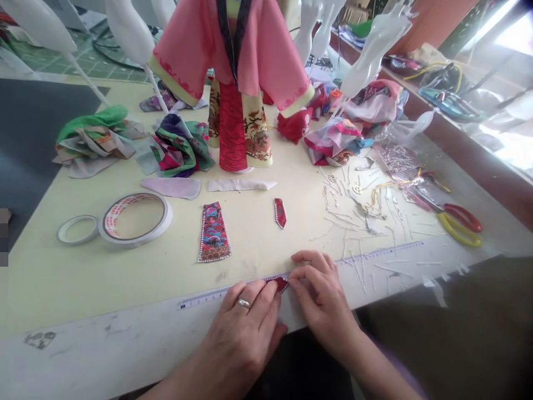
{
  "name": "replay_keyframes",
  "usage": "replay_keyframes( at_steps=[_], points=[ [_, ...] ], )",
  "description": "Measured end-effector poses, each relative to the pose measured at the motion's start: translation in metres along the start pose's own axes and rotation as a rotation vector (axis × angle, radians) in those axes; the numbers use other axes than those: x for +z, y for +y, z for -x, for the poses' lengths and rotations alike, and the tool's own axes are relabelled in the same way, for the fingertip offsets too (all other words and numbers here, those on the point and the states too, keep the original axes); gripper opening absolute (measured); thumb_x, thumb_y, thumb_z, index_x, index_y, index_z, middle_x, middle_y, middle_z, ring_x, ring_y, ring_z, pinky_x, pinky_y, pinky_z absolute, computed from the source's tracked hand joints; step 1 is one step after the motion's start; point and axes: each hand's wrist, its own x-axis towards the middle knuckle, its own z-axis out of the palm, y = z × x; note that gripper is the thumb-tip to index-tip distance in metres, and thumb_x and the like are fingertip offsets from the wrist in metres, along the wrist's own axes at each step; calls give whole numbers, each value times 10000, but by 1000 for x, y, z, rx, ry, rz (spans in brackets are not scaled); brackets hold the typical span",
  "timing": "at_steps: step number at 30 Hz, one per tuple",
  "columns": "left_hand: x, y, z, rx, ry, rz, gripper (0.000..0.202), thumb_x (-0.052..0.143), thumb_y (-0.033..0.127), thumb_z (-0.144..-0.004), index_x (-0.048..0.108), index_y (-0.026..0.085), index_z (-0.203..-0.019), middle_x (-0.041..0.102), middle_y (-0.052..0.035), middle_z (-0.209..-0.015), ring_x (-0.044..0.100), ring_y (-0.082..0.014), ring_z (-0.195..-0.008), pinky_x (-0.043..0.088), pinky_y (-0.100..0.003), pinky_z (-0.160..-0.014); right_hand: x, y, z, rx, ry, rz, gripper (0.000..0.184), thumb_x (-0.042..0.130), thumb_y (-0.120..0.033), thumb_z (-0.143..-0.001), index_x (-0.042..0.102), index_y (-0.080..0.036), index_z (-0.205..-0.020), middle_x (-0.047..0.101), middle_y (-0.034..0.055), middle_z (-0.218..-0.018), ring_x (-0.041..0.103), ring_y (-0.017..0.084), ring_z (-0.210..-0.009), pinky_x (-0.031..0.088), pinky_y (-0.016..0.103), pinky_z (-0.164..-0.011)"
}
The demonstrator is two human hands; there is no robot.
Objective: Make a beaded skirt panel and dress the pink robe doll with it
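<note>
**Left hand and right hand pinch a small red fabric strip over a measuring tape.**

The strip sits between the two hands, directly ahead of them, its long axis seemingly running along the tape. Both hands are closed on it, fingers curled, and neither is clearly nearer; most of the strip is hidden by the fingertips.

From here I see two tape rolls on the desk, yellow-and-red scissors at right, and a pink-robed doll behind, among crumpled fabric scraps.
</note>
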Motion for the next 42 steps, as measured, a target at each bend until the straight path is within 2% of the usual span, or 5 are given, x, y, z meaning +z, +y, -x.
replay_keyframes(
  at_steps=[10, 18, 42],
  points=[
    [2, 0, 0, -10, 22, 8, 268, 555, 184, -872, 649, 36, -1073, 667, -170, -1120, 586, -285, -1008, 392, -420, -869, 3, -4, -1, 9, -4, 43, 144, 498, -90, -839, 565, -183, -752, 543, 86, -1068, 472, 233, -1028, 362, 451, -893],
    [4, -1, 3, -27, 25, 19, 265, 558, 193, -873, 649, 50, -1076, 664, -160, -1139, 586, -280, -1017, 381, -424, -882, 6, -7, -4, 4, 49, 69, 152, 505, -75, -817, 560, -173, -713, 555, 94, -1033, 489, 236, -978, 376, 448, -849],
    [4, -1, 3, -45, 40, 35, 268, 568, 200, -869, 644, 78, -1095, 672, -140, -1131, 591, -266, -1006, 381, -424, -893, 7, -8, -7, 0, 58, 127, 149, 523, -77, -782, 570, -176, -681, 572, 96, -1005, 507, 235, -935, 400, 447, -835]
  ],
)
